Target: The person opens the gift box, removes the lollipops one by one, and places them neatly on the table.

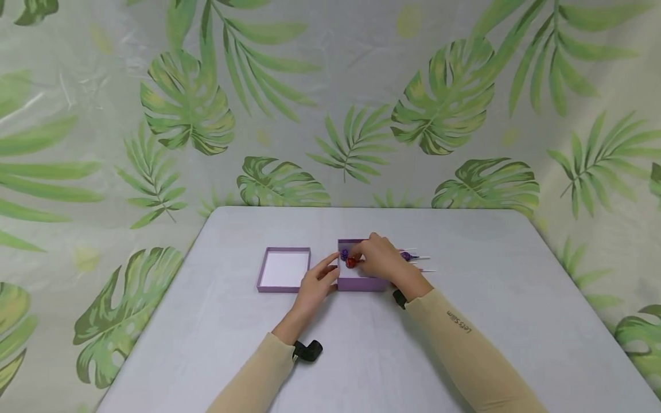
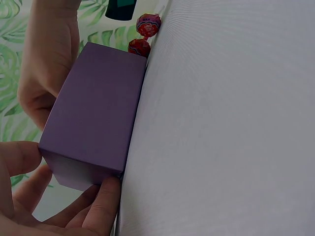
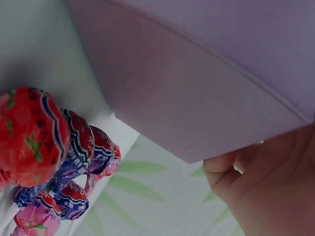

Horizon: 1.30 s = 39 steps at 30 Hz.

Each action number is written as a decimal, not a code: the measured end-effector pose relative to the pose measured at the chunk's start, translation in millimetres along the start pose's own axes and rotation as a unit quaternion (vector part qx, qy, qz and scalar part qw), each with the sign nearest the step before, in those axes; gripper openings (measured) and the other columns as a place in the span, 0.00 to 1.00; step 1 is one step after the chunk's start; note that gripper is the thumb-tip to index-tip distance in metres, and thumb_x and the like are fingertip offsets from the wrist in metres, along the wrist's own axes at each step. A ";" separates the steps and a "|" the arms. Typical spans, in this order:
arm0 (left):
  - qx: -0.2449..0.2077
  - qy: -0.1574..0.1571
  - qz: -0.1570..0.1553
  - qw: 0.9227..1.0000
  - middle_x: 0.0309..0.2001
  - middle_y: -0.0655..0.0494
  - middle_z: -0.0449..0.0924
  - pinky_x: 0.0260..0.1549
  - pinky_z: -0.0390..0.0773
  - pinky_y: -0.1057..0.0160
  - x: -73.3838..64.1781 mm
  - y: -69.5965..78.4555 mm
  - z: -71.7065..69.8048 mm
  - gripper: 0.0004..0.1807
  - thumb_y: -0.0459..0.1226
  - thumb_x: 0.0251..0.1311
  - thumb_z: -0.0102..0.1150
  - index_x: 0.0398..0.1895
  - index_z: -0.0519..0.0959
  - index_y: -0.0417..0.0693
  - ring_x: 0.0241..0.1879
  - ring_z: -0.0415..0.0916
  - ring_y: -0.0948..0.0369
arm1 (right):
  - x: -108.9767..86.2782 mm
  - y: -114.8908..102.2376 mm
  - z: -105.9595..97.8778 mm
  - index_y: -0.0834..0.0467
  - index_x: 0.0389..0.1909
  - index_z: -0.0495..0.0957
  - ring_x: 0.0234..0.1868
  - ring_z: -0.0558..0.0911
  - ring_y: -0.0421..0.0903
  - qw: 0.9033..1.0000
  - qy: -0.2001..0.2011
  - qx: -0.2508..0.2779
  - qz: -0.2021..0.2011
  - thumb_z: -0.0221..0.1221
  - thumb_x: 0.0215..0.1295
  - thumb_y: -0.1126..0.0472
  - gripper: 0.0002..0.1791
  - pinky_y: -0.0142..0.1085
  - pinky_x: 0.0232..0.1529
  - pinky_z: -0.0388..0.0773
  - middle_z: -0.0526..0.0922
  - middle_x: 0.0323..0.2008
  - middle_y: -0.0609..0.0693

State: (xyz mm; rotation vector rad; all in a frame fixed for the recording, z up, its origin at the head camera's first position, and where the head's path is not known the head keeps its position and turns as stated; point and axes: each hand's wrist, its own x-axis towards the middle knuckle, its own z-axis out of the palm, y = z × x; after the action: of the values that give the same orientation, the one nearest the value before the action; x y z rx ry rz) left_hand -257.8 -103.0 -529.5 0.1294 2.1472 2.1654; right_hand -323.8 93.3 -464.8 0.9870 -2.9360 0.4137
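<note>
A purple box (image 1: 361, 284) with its top uncovered stands on the table. My right hand (image 1: 384, 261) reaches into it from above and pinches a red-wrapped lollipop (image 1: 350, 262); its stick is hidden by the fingers. Beside that, a purple-wrapped lollipop (image 1: 344, 254) lies inside the box. At the box's left end, my left hand (image 1: 316, 282) rests its fairly straight fingers and thumb against the wall. The left wrist view shows those fingertips (image 2: 107, 194) touching the end wall. Much of the box's inside is covered by the right hand.
Left of the box lies a shallow purple lid (image 1: 283, 289), white inside. Several wrapped lollipops (image 3: 74, 142) lie on the white table (image 1: 356, 355) just right of the box, partly behind the right hand. A leaf-patterned curtain (image 1: 351, 86) hangs behind the table.
</note>
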 end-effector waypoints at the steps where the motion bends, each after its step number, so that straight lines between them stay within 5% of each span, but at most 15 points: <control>1: 0.000 0.001 -0.001 1.000 0.63 0.39 0.73 0.54 0.80 0.53 0.1 0.0 -0.1 0.25 0.40 0.73 0.57 0.72 0.71 0.58 0.59 0.74 0.51 | 0.5 -0.3 0.4 0.50 0.41 0.89 0.37 0.74 0.48 1.000 -0.001 -0.003 0.003 0.69 0.57 0.66 0.13 0.46 0.39 0.75 0.87 0.37 0.45; 9: -0.003 0.001 0.001 1.000 0.65 0.38 0.72 0.55 0.79 0.52 -1.4 0.8 0.5 0.24 0.39 0.74 0.56 0.72 0.72 0.59 0.61 0.72 0.50 | 1.0 -1.7 3.5 0.51 0.28 0.89 0.35 0.72 0.50 0.995 -0.024 -0.069 0.071 0.71 0.55 0.62 0.02 0.49 0.39 0.71 0.84 0.29 0.45; 19: -0.001 0.005 0.006 1.000 0.63 0.40 0.74 0.52 0.81 0.56 -0.1 -1.2 1.7 0.24 0.38 0.74 0.55 0.71 0.73 0.57 0.59 0.74 0.52 | 2.4 -0.3 8.9 0.48 0.15 0.79 0.32 0.71 0.50 0.992 -0.005 -0.085 0.094 0.71 0.55 0.61 0.14 0.47 0.36 0.70 0.77 0.20 0.42; 26: 0.003 0.007 0.001 1.000 0.62 0.42 0.74 0.52 0.82 0.56 -2.4 -1.9 1.4 0.23 0.39 0.73 0.56 0.70 0.74 0.61 0.59 0.74 0.53 | -0.8 -2.7 3.6 0.48 0.20 0.83 0.33 0.75 0.50 0.995 0.014 -0.051 0.082 0.68 0.59 0.61 0.09 0.48 0.38 0.73 0.80 0.23 0.42; 33: 0.009 -0.001 0.007 1.000 0.65 0.37 0.72 0.54 0.81 0.52 -5.1 0.2 0.3 0.25 0.40 0.74 0.56 0.72 0.71 0.57 0.60 0.74 0.51 | -5.3 -5.5 -2.5 0.54 0.33 0.89 0.32 0.79 0.43 0.995 0.041 0.058 0.074 0.69 0.61 0.63 0.02 0.41 0.34 0.79 0.85 0.30 0.43; 39: 0.013 0.001 0.002 1.000 0.65 0.39 0.73 0.54 0.80 0.53 -4.7 1.4 0.5 0.24 0.41 0.73 0.57 0.71 0.73 0.61 0.60 0.74 0.51 | -10.4 -5.5 -3.2 0.54 0.36 0.90 0.30 0.77 0.41 0.992 0.069 0.074 0.076 0.69 0.62 0.62 0.04 0.37 0.31 0.76 0.85 0.31 0.43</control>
State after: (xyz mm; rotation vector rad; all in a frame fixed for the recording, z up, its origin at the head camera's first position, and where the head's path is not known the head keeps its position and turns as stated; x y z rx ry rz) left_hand -253.1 -103.0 -528.1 0.1340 2.1772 2.1415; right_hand -312.4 96.1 -461.5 0.7146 -2.8980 0.6842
